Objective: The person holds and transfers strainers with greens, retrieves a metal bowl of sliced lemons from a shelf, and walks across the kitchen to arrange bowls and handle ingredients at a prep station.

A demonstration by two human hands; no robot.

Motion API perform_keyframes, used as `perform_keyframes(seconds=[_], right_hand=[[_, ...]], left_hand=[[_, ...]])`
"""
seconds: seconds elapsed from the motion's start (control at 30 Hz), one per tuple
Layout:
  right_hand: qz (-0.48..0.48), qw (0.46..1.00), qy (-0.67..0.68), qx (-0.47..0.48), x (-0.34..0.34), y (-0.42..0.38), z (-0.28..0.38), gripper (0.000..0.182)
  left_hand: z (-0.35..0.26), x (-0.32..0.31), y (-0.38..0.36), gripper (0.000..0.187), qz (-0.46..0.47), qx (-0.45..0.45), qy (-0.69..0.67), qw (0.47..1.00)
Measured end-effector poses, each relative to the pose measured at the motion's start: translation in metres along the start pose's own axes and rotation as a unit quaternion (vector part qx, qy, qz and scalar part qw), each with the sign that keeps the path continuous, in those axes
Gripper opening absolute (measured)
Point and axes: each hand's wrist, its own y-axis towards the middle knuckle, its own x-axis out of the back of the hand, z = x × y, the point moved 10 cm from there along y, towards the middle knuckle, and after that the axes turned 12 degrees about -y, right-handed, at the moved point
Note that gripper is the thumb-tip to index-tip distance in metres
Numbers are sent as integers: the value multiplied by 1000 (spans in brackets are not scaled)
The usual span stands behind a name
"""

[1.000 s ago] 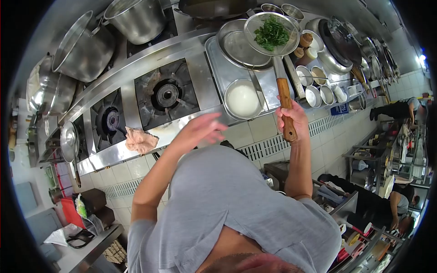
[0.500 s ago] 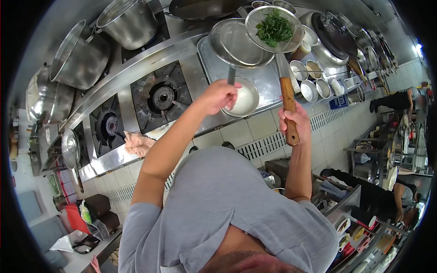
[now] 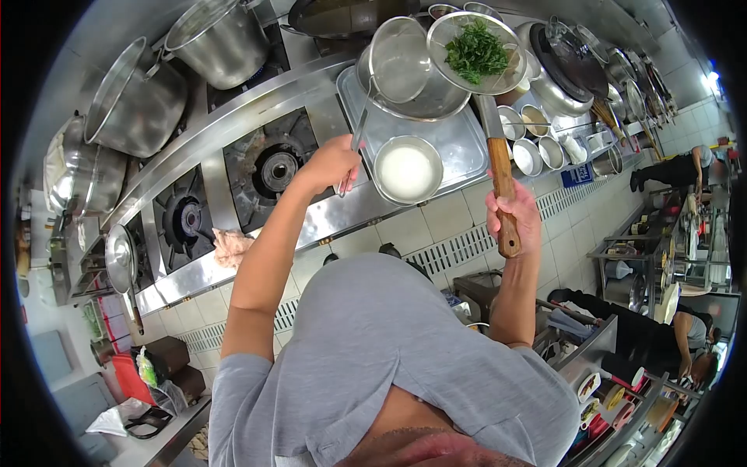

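Note:
My left hand (image 3: 336, 163) is closed around the thin metal handle of a round fine-mesh strainer (image 3: 400, 59). That strainer is above a wide metal bowl (image 3: 432, 105) on a metal tray (image 3: 461, 148). In my right hand (image 3: 519, 212) is the wooden handle of a second mesh skimmer (image 3: 445, 71), tilted up and away from me. Chopped green leaves (image 3: 475, 53) lie in its mesh, which partly overlaps the bowl. Between my hands, at the tray's near edge, stands a round metal pan with white content (image 3: 408, 170).
Gas burners (image 3: 278, 169) lie left, with a crumpled cloth (image 3: 231, 247) at the counter edge. Large pots (image 3: 222, 48) stand behind them. Seasoning containers (image 3: 528, 156) and a dark-lidded pot (image 3: 564, 68) are at right. Other people (image 3: 689, 342) work at far right.
My left hand has moved left with its strainer, leaving the white pan uncovered and turning the handle. My right hand and the leaf-filled skimmer have shifted slightly right.

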Motion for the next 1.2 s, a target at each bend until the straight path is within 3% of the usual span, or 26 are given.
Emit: perform_keyframes(seconds=[0.03, 0.13, 0.37, 0.6, 0.8, 0.9, 1.1, 1.2], right_hand=[[-6, 1000, -9, -5, -1, -1, -1, 58], [-25, 998, -51, -13, -2, -1, -1, 52], [-64, 962, -265, 23, 5, 12, -13, 40], [-136, 821, -554, 32, 10, 14, -18, 62], [-152, 768, -619, 58, 3, 8, -6, 66], [-161, 802, -571, 66, 7, 7, -3, 66], [-168, 816, -552, 40, 20, 3, -3, 66], [-174, 811, -551, 91, 16, 1, 4, 67]], left_hand=[[1, -1, -3, 45, 20, 1, -102, 995], [1, -8, -16, 45, 61, 29, -209, 975], [13, -28, -24, 46, 137, 28, -348, 927], [13, -39, -21, 44, 139, 38, -380, 914], [9, -41, -19, 45, 151, 24, -370, 916], [5, -40, -20, 45, 147, 26, -373, 916], [9, -39, -12, 45, 144, 27, -390, 909], [19, -40, -7, 47, 138, 34, -395, 908]])
